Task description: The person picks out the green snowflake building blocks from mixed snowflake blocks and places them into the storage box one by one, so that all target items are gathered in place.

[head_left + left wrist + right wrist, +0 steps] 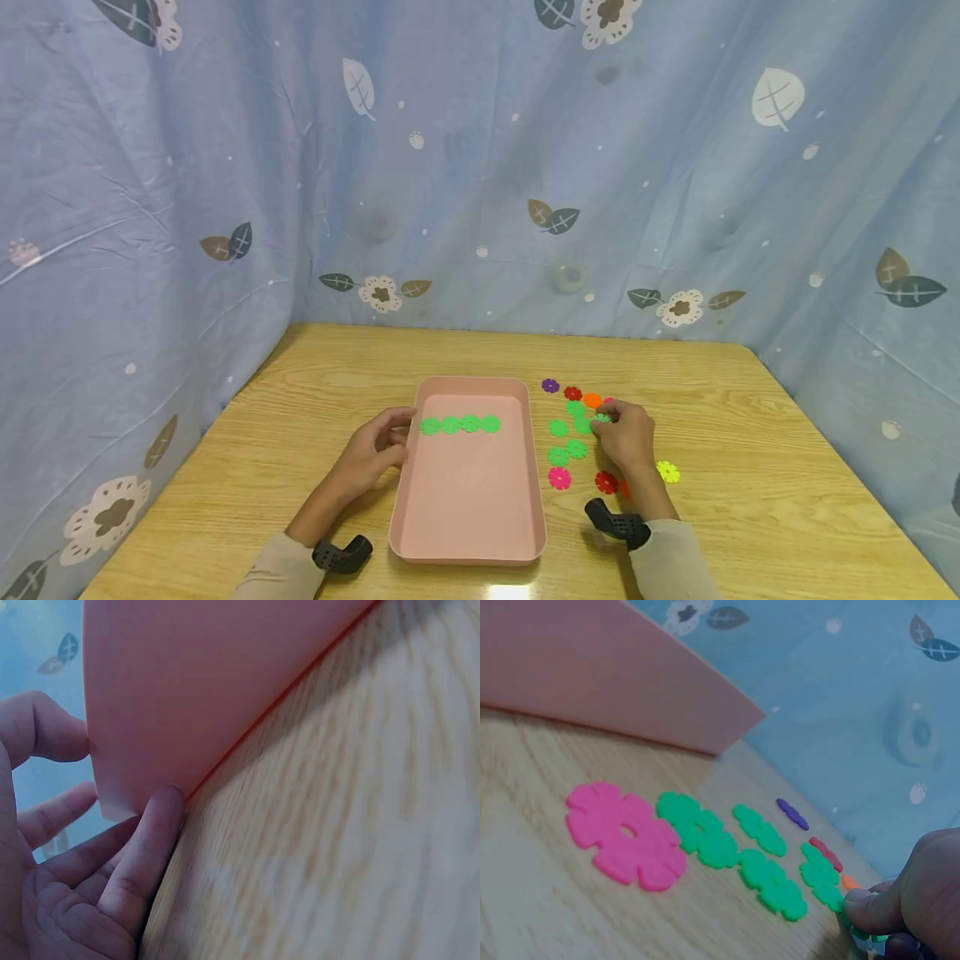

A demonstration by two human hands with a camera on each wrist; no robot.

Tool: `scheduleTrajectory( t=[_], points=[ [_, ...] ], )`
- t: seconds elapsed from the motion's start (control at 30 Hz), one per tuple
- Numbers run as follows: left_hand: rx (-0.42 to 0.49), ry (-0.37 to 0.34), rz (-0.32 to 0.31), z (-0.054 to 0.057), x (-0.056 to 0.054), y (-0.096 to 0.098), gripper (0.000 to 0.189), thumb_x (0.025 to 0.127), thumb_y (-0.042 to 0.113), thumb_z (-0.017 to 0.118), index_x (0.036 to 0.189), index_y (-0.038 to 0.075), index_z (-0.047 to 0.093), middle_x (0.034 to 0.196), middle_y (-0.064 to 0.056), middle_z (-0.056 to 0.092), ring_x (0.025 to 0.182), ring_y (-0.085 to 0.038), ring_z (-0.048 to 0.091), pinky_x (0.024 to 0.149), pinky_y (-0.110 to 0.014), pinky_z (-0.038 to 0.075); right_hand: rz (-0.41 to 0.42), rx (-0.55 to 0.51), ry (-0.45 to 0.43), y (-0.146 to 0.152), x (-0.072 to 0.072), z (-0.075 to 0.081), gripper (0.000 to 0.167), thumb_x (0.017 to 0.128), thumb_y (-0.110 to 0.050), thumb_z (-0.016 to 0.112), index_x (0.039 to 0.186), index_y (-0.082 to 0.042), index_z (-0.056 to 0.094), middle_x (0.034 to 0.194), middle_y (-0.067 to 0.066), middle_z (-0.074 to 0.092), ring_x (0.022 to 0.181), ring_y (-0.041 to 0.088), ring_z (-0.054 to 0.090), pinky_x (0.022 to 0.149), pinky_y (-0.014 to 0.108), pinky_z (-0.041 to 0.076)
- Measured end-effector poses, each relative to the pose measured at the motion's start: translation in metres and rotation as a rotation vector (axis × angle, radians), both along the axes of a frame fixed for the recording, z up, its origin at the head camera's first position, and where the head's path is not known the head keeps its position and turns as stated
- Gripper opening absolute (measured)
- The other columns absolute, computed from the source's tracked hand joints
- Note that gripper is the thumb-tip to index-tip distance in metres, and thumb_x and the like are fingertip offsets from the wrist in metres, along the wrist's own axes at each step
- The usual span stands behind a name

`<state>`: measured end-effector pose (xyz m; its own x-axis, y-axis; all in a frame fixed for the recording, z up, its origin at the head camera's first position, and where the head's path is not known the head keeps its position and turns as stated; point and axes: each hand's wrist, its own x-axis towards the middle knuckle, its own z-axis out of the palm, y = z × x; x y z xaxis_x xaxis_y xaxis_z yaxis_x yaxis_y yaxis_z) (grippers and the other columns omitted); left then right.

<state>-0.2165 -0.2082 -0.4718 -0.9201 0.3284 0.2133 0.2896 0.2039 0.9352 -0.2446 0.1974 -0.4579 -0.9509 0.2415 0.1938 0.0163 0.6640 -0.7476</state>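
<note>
A pink rectangular tray [472, 508] lies on the table, with a row of several green flower-shaped discs [470, 423] across its far part. My left hand [371, 454] is at the tray's left side, fingers loosely bent and fingertips against the outer wall [172, 690]. To the right of the tray, my right hand [628, 433] reaches down among loose discs. Its thumb and forefinger pinch a green flower disc [602, 418], partly hidden by the fingers. More green discs [558, 456] lie just left of this hand, and they also show in the right wrist view [772, 885].
Around the right hand lie a purple disc [551, 386], red discs [573, 393], an orange disc [592, 401], a pink disc [559, 478] and a yellow disc [667, 472]. A blue patterned curtain [480, 167] hangs behind the wooden table [337, 358].
</note>
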Motion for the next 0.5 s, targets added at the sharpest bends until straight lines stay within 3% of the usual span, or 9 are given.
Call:
scheduleTrajectory(
  t=[0.23,0.5],
  points=[
    [0.013,0.004,-0.010,-0.0016,-0.0011,0.0008,0.059,0.089,-0.003,0.057,0.146,-0.004,0.045,0.137,-0.029,0.053,0.098,-0.032,0.063,0.073,-0.034,0.062,-0.013,-0.047,-0.027,0.0001,0.0036,-0.0002,0.015,0.091,-0.004,0.069,0.103,0.005,0.072,0.102,0.022,0.067,0.096,0.036,0.057,0.084,0.048,0.049],
    [0.015,0.018,-0.014,-0.0008,-0.0014,0.0000,0.058,0.089,-0.003,0.057,0.146,-0.005,0.045,0.138,-0.029,0.053,0.099,-0.035,0.063,0.074,-0.034,0.062,-0.017,-0.068,0.021,-0.0021,0.0024,0.0021,0.013,0.092,-0.007,0.070,0.100,0.003,0.073,0.096,0.019,0.069,0.091,0.032,0.060,0.077,0.039,0.047]
  ],
)
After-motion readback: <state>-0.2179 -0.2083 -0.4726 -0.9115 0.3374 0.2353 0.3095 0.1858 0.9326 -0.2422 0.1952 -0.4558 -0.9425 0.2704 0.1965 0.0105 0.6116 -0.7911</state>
